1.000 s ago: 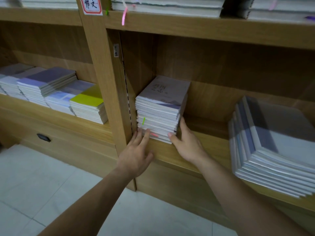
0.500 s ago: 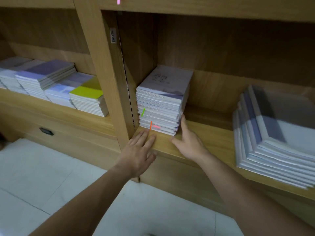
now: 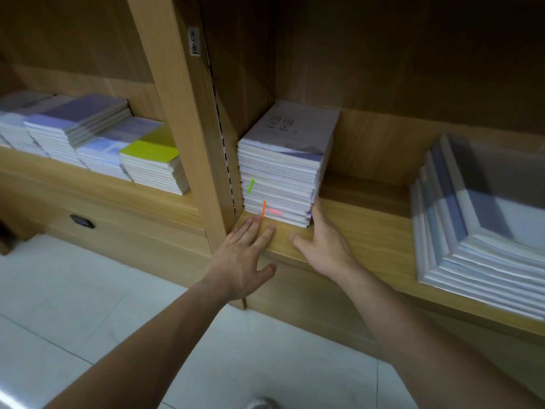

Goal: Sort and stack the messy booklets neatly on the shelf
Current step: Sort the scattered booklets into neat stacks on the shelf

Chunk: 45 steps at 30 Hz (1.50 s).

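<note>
Booklet stack [image 3: 283, 172] sits on the shelf [image 3: 368, 231], snug against the upright divider [image 3: 182, 128]. The left hand [image 3: 241, 261] lies flat just before it, and the right hand [image 3: 324, 243] touches its side away from the divider. Each grip is apart, holding nothing. Squaring likely needs even, flat-palmed pressure toward the divider.

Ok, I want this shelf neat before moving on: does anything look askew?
Yes. The right-hand stack on the shelf is fanned out, its booklets stepped sideways instead of squared. The tall stack against the divider looks square, though coloured tabs poke from its lower booklets.
</note>
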Tool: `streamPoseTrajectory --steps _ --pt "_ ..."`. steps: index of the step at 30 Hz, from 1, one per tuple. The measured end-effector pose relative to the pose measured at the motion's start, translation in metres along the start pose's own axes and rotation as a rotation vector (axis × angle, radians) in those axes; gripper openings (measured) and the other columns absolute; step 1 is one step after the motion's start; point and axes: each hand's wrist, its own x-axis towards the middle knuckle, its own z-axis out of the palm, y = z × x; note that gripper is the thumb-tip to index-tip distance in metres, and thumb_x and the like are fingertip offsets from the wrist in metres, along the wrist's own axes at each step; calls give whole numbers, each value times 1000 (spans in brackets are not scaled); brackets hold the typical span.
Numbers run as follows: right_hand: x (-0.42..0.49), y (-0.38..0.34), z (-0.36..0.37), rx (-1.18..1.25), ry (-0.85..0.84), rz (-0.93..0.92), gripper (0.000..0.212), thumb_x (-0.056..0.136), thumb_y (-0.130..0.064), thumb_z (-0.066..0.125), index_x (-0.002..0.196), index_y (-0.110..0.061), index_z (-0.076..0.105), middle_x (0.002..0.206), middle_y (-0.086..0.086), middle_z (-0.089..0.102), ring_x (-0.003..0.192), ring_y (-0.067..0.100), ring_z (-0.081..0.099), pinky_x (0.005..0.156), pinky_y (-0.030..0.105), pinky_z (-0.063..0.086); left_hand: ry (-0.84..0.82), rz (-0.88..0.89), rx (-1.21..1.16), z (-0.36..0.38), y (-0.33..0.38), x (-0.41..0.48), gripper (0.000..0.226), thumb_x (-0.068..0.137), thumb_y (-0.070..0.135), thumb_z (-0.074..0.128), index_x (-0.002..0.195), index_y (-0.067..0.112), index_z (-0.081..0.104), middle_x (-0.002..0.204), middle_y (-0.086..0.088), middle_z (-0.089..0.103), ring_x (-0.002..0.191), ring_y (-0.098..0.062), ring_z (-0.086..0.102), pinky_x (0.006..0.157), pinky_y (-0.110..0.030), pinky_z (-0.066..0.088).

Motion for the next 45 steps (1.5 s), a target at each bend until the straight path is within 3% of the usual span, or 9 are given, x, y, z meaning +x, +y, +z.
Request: streamPoseTrajectory --steps 5,11,14,17,22,31,39,41,45 --pt "-3 3 -3 -69 -54 -3 95 89 -42 64 159 -30 2 150 4 45 128 30 46 108 42 40 17 -20 0 3 1 0 87 86 68 33 158 32 -1 167 -1 -8 153 -17 -6 121 -32 -2" --pt "0 -3 0 -192 -52 -53 93 92 -34 62 158 -10 2 154 11 41 140 24 35 118 38 25 37 -42 -42 7 3 2 91 78 72 21 158 33 2 167 0 -8 153 -16 -6 122 -35 0" --pt "2 -1 -1 -179 -73 -65 93 93 -35 61 158 -12 0 154 11 40 142 24 33 118 38 25 38 -35 -30 8 1 2 94 75 73 19 158 33 1 166 0 -9 153 -17 -6 122 -34 0" --pt "0 12 -15 -137 -123 -44 91 93 -44 60 159 -27 0 160 5 33 144 30 31 119 40 28 43 -9 -23 8 -2 1 93 78 71 25 158 32 0 167 0 -7 153 -17 -5 120 -32 -2" --pt "-4 24 -22 -348 -165 -89 82 96 -53 46 160 -26 4 168 0 9 153 21 12 125 34 4 72 11 -11 9 -4 -2 91 78 68 27 159 30 8 167 -3 2 154 -19 3 120 -32 1" --pt "2 17 -19 -301 -170 -40 80 94 -45 54 159 -34 9 167 7 -9 154 28 4 124 32 2 74 -102 -60 13 8 5 91 75 72 19 158 35 8 167 4 -4 153 -13 -4 122 -36 -1" --pt "-3 15 -20 -234 -113 -54 87 93 -43 56 160 -17 7 167 9 7 152 25 15 124 34 13 79 -157 -180 -5 16 5 90 79 67 34 158 27 16 166 4 8 153 -13 7 123 -35 14" --pt "-5 14 -22 -184 -47 -85 92 92 -40 59 160 -15 3 168 8 7 153 22 13 124 32 15 147 -148 -231 -8 22 6 90 86 55 51 159 25 9 167 2 3 153 -14 5 123 -34 18" --pt "-2 10 -24 -105 -13 -202 92 93 -33 62 160 -15 2 168 0 2 154 10 3 120 19 4 238 -116 -221 -14 37 15 97 91 53 49 156 25 -17 163 -3 -24 152 -17 -12 121 -29 8"
